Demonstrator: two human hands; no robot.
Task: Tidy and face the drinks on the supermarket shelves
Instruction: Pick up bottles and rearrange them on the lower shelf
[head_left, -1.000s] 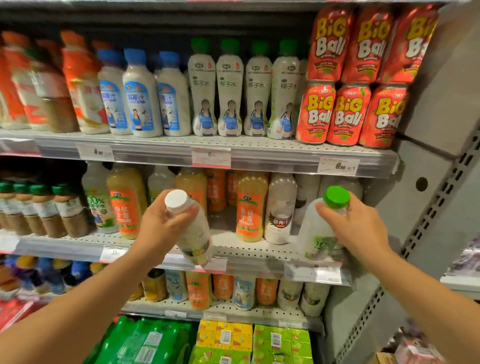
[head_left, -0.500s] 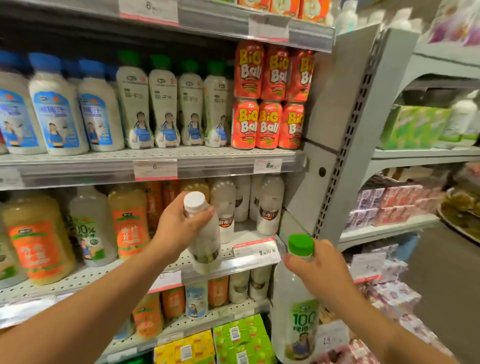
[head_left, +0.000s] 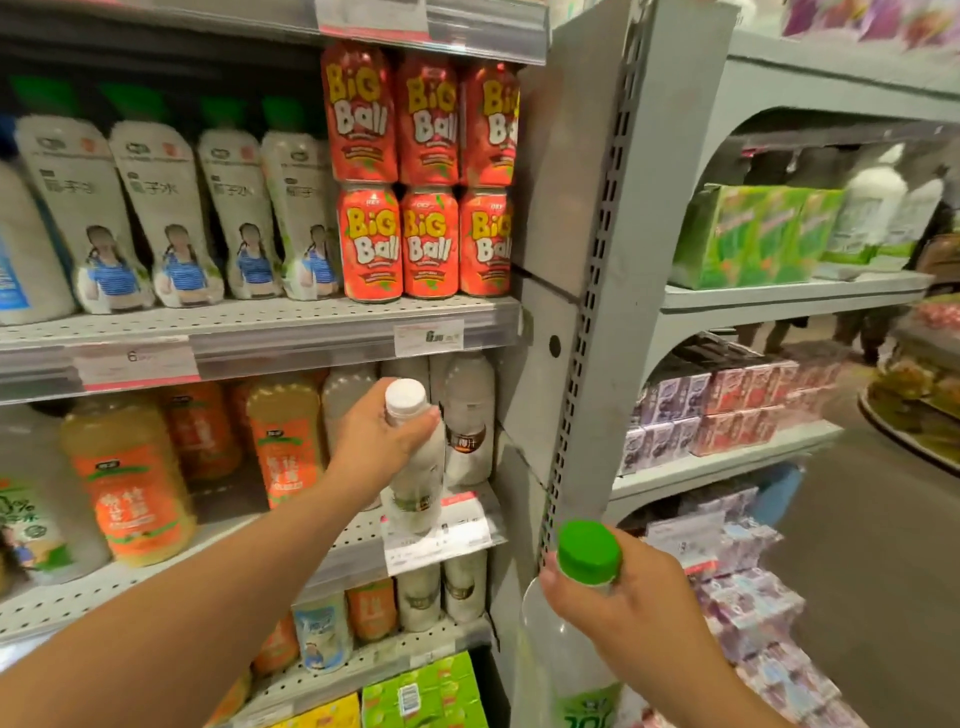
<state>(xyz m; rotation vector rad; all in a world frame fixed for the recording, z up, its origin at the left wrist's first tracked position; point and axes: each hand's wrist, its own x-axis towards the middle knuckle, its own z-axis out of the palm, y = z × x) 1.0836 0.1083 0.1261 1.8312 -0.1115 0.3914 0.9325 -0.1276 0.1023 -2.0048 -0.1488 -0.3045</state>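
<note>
White-capped bottle (head_left: 413, 457) gripped round the neck in my left hand (head_left: 382, 441), held upright at the front of the middle shelf (head_left: 311, 540), right end. My right hand (head_left: 631, 597) grips the green-capped bottle (head_left: 566, 639) by its neck, low, off the shelf, beside the grey upright (head_left: 582, 322). Red Big Ball cans (head_left: 423, 171) above.
</note>
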